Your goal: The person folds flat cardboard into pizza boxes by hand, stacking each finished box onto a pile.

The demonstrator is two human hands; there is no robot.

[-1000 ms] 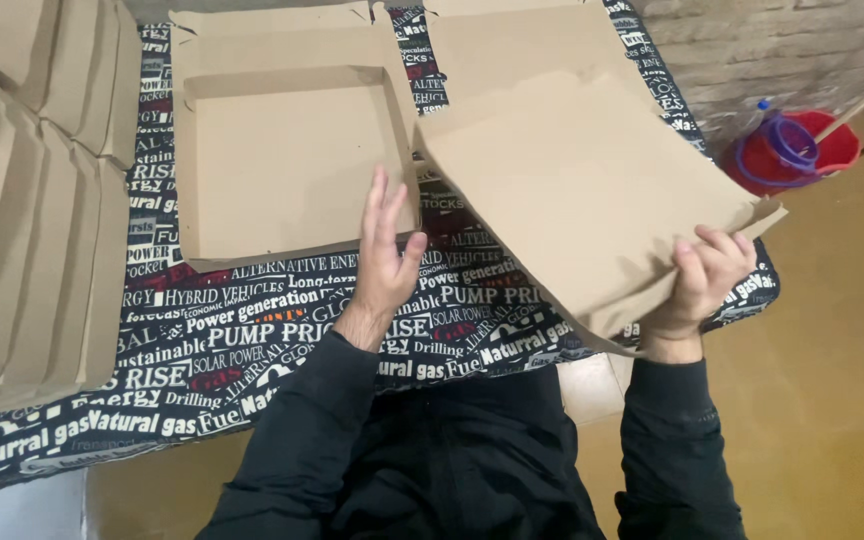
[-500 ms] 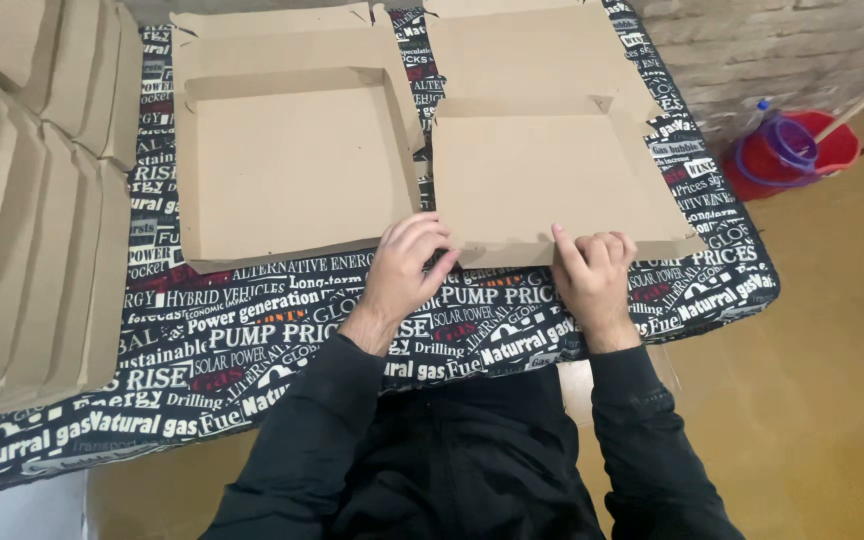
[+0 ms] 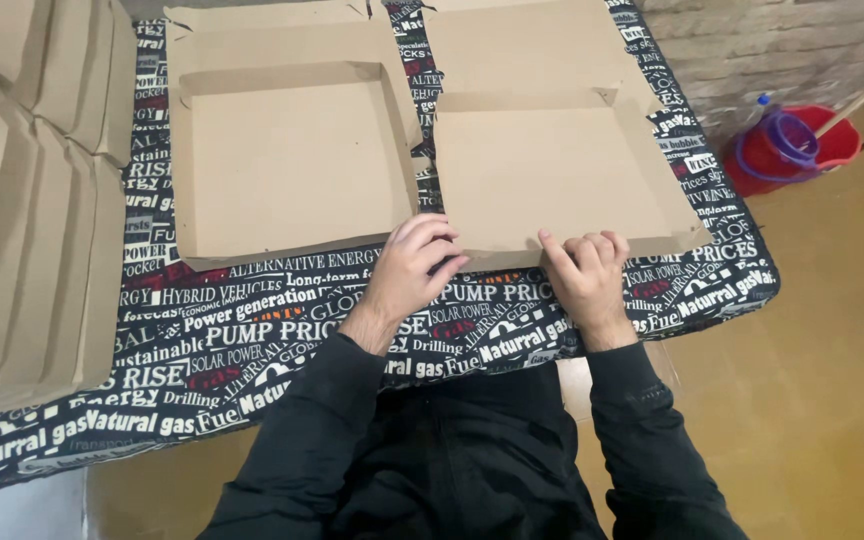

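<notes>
I've got both hands at the near edge of the right flat box blank [image 3: 562,170], which lies on the worktop [image 3: 252,330] w/ printed cloth. Left hand [image 3: 414,262] fingers curled on the near-left corner, pressing, not gripping. Right hand [image 3: 584,268] knuckles bent on the front flap, also pressing. My read: this one's barely started, walls flat, front flap only creased. Left tray [image 3: 287,160] already has sides up, empty inside. Stack of folded boxes [image 3: 27,190] far left. Red bucket [image 3: 787,150] on floor, contents unclear.
</notes>
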